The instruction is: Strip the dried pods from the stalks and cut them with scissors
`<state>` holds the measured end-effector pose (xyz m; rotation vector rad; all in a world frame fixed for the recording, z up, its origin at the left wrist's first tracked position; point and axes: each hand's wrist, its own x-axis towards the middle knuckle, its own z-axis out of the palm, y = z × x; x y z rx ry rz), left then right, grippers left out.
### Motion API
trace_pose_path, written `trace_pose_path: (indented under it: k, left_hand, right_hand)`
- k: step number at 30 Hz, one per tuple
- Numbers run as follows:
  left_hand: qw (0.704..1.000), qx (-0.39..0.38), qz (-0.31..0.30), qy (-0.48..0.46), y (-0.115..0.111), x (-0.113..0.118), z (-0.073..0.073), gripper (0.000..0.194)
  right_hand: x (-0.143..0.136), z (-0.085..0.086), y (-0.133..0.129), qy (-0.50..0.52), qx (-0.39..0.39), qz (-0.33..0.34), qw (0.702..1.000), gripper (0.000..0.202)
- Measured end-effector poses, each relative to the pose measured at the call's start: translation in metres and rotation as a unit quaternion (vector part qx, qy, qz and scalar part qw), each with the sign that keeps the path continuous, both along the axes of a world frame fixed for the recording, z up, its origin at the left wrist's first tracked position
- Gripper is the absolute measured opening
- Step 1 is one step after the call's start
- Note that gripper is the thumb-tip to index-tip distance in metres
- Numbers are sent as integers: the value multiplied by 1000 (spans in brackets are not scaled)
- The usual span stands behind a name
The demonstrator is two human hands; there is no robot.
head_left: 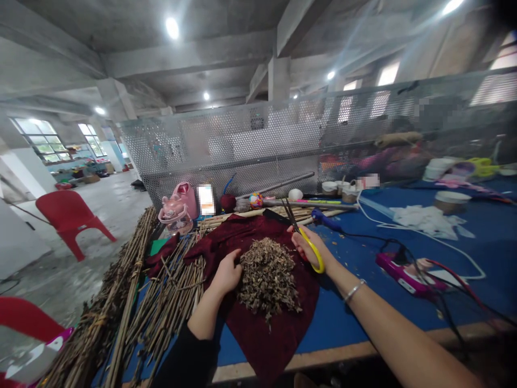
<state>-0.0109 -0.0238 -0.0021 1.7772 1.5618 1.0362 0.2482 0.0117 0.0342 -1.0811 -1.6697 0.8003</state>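
Observation:
A heap of dried, chopped brown plant leaves [269, 275] lies on a dark red cloth [274, 347] spread over the blue tabletop. My left hand [226, 274] is at the heap's left edge, thumb uppermost and apart; its other fingers are partly hidden. I see nothing held in it. On the heap's right side, my right hand [309, 245] is closed on scissors with yellow handles [317, 257], dark blades pointing up and away from me. Left of the cloth lie many loose dry stalks [172, 296].
A long bundle of dry stems [107, 302] lines the table's left side. A pink basket [175, 218] and a lit phone [205, 199] stand at the back, before a perforated metal screen [242, 145]. Right are a blue glue gun [325, 220], purple power strip [404, 275] and cables.

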Motion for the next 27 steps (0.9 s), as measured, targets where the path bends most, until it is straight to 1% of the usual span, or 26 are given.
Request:
trace_pose_path:
  k: [2, 4, 8, 11, 13, 16, 18, 22, 25, 27]
  left_hand:
    - [998, 5, -45, 33, -1, -1, -2, 55]
    - [996, 12, -71, 54, -2, -1, -2, 53]
    - [995, 13, -64, 73, -1, -1, -2, 48]
    - [996, 19, -66, 63, 1, 0, 0, 45]
    - [998, 32, -42, 41, 2, 1, 2, 40]
    - [998, 50, 23, -5, 2, 2, 5, 33]
    - [997, 51, 52, -37, 1, 2, 6, 29]
    - [992, 45, 68, -99, 1, 5, 7, 30]
    - [982, 42, 68, -169, 6, 15, 11, 32]
    - [970, 31, 74, -229, 10, 24, 16, 36]
  right_hand:
    - [-6, -2, 0, 8, -2, -4, 1000, 46]
    - [-9, -6, -1, 2, 2, -10, 1000, 45]
    - [-5, -15, -4, -28, 15, -11, 999, 44]
    - [-1, -18, -6, -69, 33, -12, 997, 43]
    - [0, -20, -6, -104, 52, -19, 993, 43]
    - [0, -22, -6, -138, 72, -27, 987, 43]
    - [-1, -24, -7, -151, 75, -24, 985, 43]
    - [0, -22, -9, -192, 61, 0, 980, 44]
    - [2, -16, -12, -256, 45, 11, 965, 51]
    - [2, -10, -15, -285, 39, 27, 957, 54]
